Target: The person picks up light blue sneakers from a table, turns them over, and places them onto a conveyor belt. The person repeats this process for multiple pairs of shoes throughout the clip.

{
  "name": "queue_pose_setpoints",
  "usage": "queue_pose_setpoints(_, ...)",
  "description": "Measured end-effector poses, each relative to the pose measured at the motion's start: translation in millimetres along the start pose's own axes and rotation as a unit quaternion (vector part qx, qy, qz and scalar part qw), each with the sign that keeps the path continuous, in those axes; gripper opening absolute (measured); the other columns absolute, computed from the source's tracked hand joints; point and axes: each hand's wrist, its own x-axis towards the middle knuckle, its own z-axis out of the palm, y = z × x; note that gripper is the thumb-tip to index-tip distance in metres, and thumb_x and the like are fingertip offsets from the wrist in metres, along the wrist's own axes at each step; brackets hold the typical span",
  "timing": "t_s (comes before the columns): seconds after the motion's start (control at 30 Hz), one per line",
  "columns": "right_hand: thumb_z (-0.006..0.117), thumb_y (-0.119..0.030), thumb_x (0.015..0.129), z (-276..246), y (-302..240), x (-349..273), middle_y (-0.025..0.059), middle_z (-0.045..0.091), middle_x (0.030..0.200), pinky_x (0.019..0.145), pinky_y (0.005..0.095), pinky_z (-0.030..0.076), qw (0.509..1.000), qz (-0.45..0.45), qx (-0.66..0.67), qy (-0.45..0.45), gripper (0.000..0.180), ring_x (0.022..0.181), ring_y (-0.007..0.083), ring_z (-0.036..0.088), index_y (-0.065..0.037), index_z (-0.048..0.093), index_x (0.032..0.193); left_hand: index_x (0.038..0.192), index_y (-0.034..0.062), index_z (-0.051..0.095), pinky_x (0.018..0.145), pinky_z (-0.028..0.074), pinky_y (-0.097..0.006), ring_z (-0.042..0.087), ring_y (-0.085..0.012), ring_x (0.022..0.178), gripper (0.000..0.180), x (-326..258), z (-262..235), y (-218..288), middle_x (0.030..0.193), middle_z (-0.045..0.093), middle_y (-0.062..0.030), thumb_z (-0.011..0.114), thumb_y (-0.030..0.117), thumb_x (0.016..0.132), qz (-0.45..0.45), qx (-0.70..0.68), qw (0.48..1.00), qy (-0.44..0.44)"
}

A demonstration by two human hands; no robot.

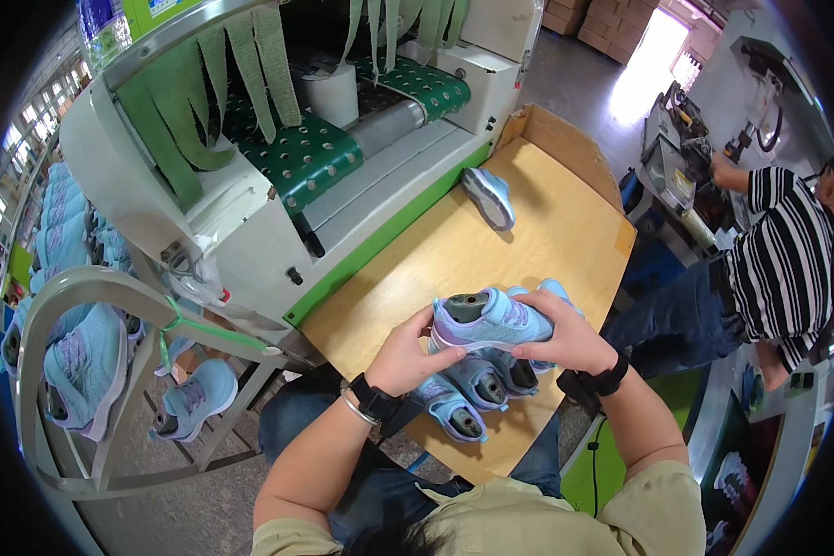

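A light blue and lilac sneaker (505, 322) is held crosswise between my two hands above the wooden table. My left hand (415, 354) grips its heel end, and a dark insert shows in its opening. My right hand (570, 335) closes round the toe end, thumb along the sole. Directly beneath, several matching sneakers (456, 414) stand side by side, dark inserts in their openings, partly hidden by the held one. Farther off, a single blue sneaker (488, 198) lies on its side near the machine, its grey sole showing.
Beyond the wooden table (565, 208) stands a white machine with a green perforated belt (310, 165) and hanging green strips (250, 69). A cardboard edge (579, 153) borders the table's far right. On the left, a metal rack (35, 389) carries more sneakers. A co-worker in a striped shirt (780, 250) works at right.
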Motion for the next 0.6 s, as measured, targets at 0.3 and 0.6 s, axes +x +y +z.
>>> queue_pose_setpoints(0.3, 0.086, -0.027, 0.075, 6.9, 1.5, -14.7, 0.0127, 0.058, 0.122, 0.104, 0.0376, 0.039, 0.999, 0.038, 0.031, 0.010, 0.070, 0.119, 0.0264, 0.054, -0.001, 0.055, 0.132, 0.140, -0.0020, 0.048, 0.106, 0.043, -0.034, 0.057, -0.0208, 0.122, 0.064, -0.1, 5.0, -2.5, 0.130, 0.062, -0.0122, 0.075, 0.016, 0.085, -0.004, -0.033, 0.999, -0.025)
queue_pose_setpoints(0.6, 0.084, -0.026, 0.076, 15.2, -7.3, -28.7, 0.0135, 0.057, 0.118, 0.101, 0.0377, 0.041, 0.997, 0.047, 0.049, 0.043, 0.070, 0.114, 0.0273, 0.055, 0.002, 0.052, 0.132, 0.143, -0.0037, 0.044, 0.107, 0.042, -0.034, 0.055, -0.0204, 0.125, 0.065, -3.1, 6.7, 4.4, 0.132, 0.060, -0.0129, 0.072, 0.013, 0.087, -0.001, -0.041, 0.999, -0.008)
